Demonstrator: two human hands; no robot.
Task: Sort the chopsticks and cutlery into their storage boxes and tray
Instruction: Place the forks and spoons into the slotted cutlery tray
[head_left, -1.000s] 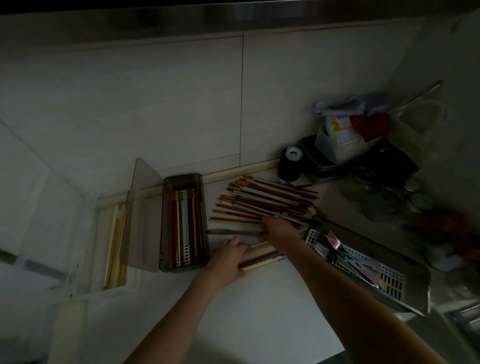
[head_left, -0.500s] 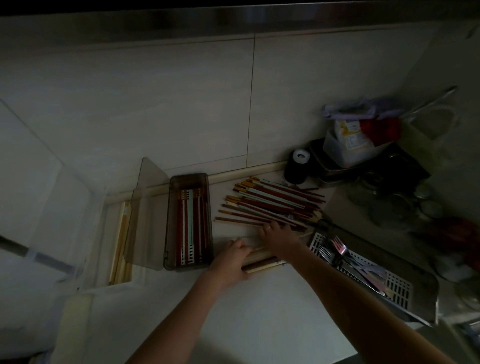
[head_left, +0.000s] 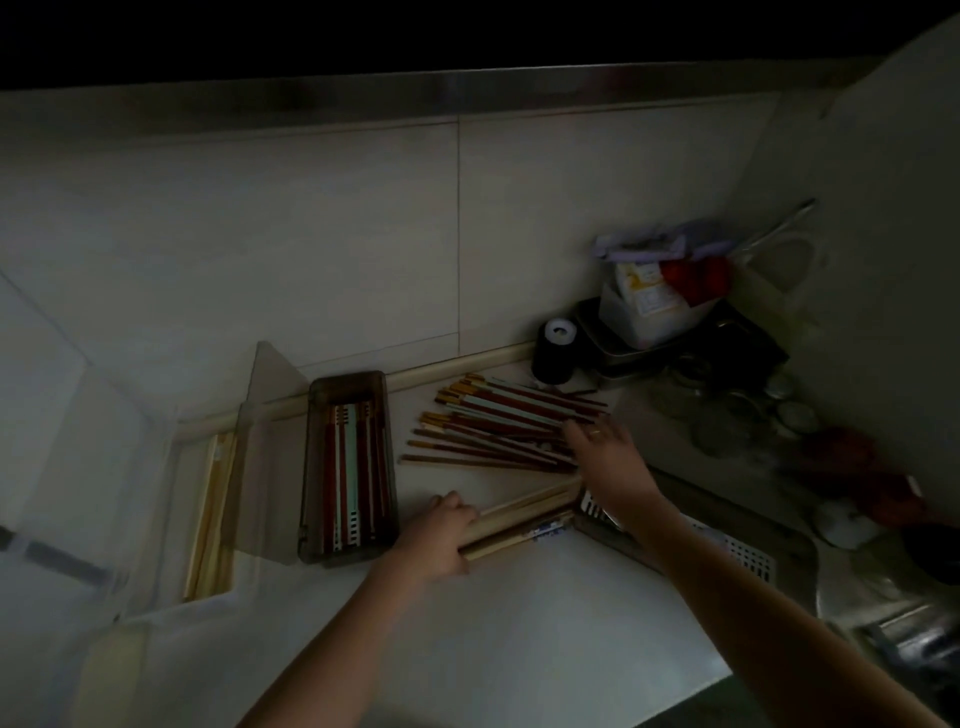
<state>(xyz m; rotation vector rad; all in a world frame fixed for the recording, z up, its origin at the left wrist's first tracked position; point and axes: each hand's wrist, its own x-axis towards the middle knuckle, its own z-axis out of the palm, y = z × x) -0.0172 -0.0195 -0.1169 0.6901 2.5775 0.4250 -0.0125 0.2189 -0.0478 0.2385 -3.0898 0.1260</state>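
Observation:
A pile of red-brown chopsticks (head_left: 498, 421) lies fanned out on the white counter. My right hand (head_left: 605, 457) rests on the pile's right end with its fingers spread. My left hand (head_left: 441, 535) grips the near end of a bundle of pale wooden chopsticks (head_left: 524, 514) lying on the counter. A brown see-through storage box (head_left: 349, 467) to the left holds several red and light-blue chopsticks. Further left, a clear box (head_left: 210, 514) holds pale wooden chopsticks. The cutlery tray (head_left: 748, 556) shows at the right, mostly behind my right forearm.
A black cylinder (head_left: 555, 351) stands by the wall behind the pile. Dark trays and a white container with packets (head_left: 649, 312) crowd the back right corner, with round lids (head_left: 727, 421) in front. The counter's front edge runs along the bottom right.
My right hand has moved up and right from the wooden bundle onto the red-brown pile. My left hand has stayed on the bundle's near end. The camera view has shifted slightly.

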